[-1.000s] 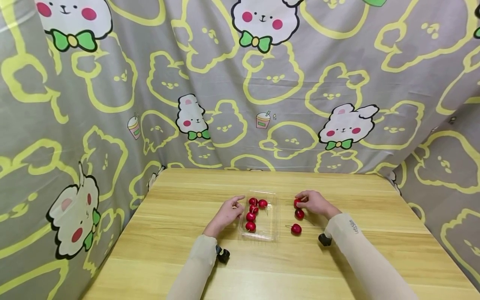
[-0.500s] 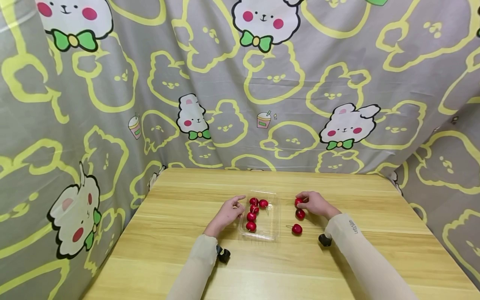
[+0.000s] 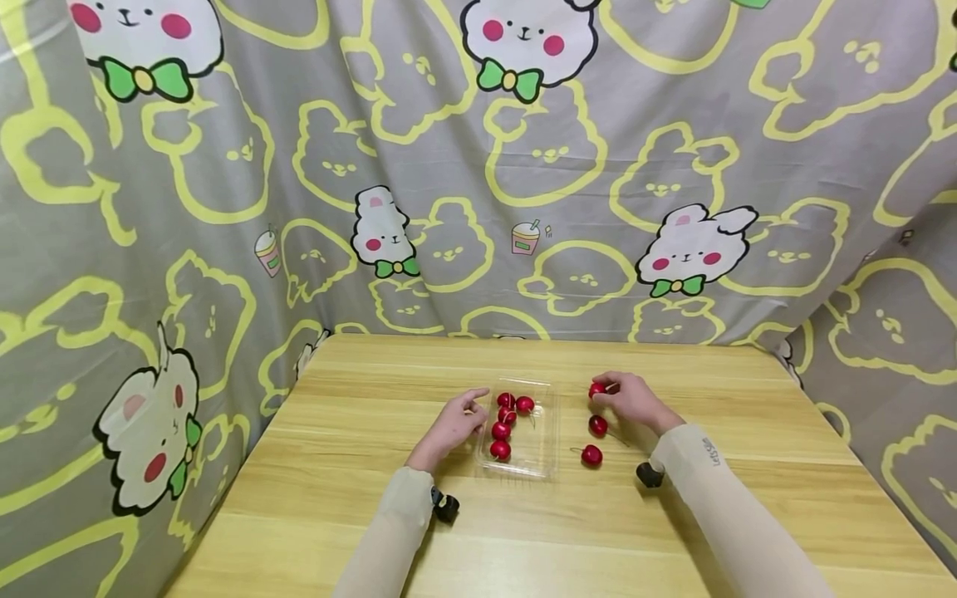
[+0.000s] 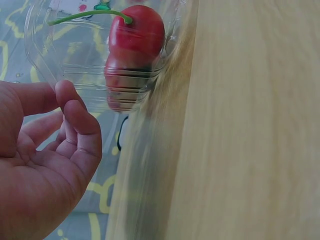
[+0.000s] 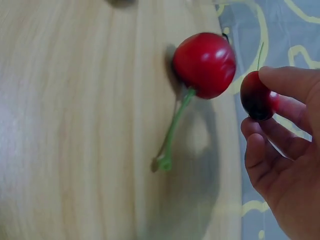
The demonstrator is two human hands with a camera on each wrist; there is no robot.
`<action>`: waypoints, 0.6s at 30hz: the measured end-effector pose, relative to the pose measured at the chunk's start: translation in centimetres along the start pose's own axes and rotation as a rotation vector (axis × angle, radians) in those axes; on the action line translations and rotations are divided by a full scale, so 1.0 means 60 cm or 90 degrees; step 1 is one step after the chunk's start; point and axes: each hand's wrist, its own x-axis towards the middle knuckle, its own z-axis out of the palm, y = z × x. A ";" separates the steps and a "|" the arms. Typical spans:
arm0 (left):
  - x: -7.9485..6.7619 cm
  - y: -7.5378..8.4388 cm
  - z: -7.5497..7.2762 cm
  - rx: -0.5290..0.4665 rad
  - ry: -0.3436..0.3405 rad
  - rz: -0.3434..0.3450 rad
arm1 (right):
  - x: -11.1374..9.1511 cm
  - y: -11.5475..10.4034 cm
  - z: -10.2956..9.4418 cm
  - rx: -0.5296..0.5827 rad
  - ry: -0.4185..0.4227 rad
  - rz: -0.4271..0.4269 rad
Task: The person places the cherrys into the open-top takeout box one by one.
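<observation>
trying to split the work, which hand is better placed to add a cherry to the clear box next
Right hand, likely: it pinches a cherry, with two loose cherries on the table nearby. The left hand, beside the clear box, holds none.

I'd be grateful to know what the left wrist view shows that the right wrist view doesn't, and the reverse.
Only the left wrist view: the left hand, and cherries inside a clear box. Only the right wrist view: the right hand pinching one cherry, and a loose cherry on the wooden table. Both: the table and the patterned cloth.
</observation>
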 end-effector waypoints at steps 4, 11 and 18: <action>-0.001 0.001 0.000 -0.003 0.000 0.001 | -0.001 -0.017 -0.004 0.006 0.010 -0.022; -0.002 0.002 0.000 -0.005 0.001 0.003 | -0.003 -0.047 -0.006 0.018 0.023 -0.068; -0.002 0.002 0.001 0.006 -0.001 0.005 | -0.004 -0.071 0.001 0.054 0.002 -0.074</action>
